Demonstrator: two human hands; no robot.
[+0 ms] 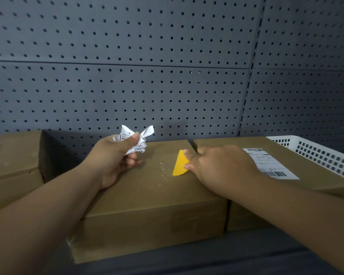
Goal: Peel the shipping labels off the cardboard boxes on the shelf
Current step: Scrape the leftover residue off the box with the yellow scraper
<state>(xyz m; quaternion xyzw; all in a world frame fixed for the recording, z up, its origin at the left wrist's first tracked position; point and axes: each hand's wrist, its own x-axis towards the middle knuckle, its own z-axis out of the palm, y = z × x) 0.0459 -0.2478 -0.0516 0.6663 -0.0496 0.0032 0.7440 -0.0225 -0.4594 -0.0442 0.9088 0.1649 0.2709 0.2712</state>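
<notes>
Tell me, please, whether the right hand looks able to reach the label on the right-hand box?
Probably yes: the right hand, holding the yellow scraper, lies just beside the shipping label, with nothing between.

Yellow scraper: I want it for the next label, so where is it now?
In the head view, just right of centre, the right hand holds the yellow scraper on the middle box, near the labelled box.

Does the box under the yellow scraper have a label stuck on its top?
No, the middle box top shows only bare cardboard and crumbs beside the scraper.
</notes>
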